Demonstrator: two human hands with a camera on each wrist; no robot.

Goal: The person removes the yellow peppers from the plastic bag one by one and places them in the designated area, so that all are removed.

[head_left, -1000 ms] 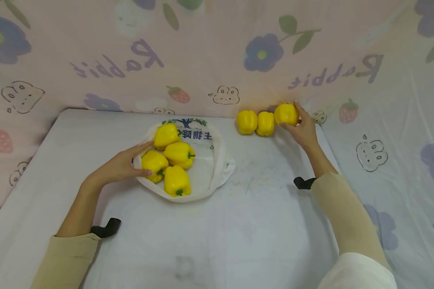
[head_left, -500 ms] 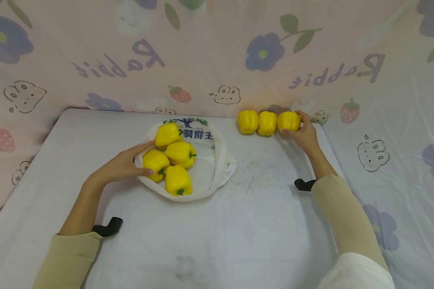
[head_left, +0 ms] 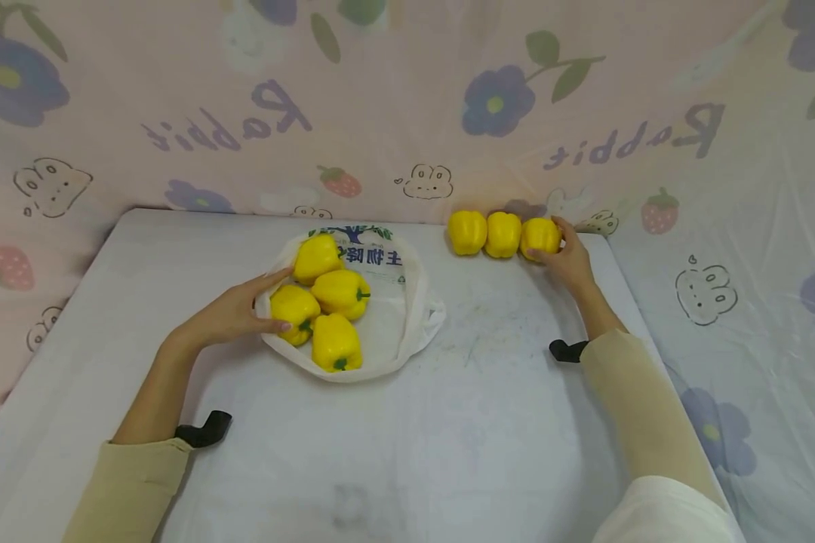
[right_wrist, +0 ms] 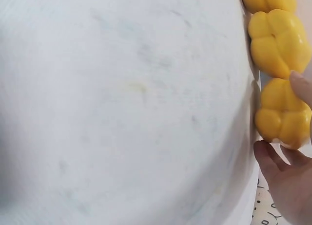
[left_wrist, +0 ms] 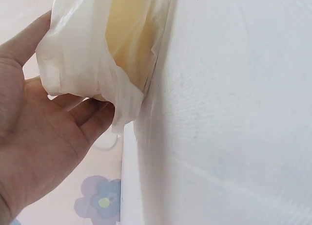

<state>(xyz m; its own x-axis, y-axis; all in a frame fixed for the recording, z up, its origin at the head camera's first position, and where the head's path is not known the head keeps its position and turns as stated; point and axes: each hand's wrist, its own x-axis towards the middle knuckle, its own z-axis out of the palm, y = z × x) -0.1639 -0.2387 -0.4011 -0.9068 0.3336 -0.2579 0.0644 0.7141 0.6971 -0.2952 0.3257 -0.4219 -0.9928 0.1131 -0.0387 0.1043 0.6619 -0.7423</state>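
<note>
The yellow pepper (head_left: 539, 236) lay at the far right of the surface (head_left: 448, 437), the right end of a row of three touching peppers that ran left to right along the far edge. The right hand (head_left: 569, 260) cupped it from the near right, fingers curled round it (the wrist view showed a fingertip on top and another beneath). The two other peppers in the row (head_left: 485, 233) sat just left of it. Well apart, on the left, four more peppers (head_left: 322, 302) rested on an open white plastic bag (head_left: 394, 317). The left hand (head_left: 234, 313) lay at the bag's left edge, loosely holding the plastic, much farther from the row than the right hand.
</note>
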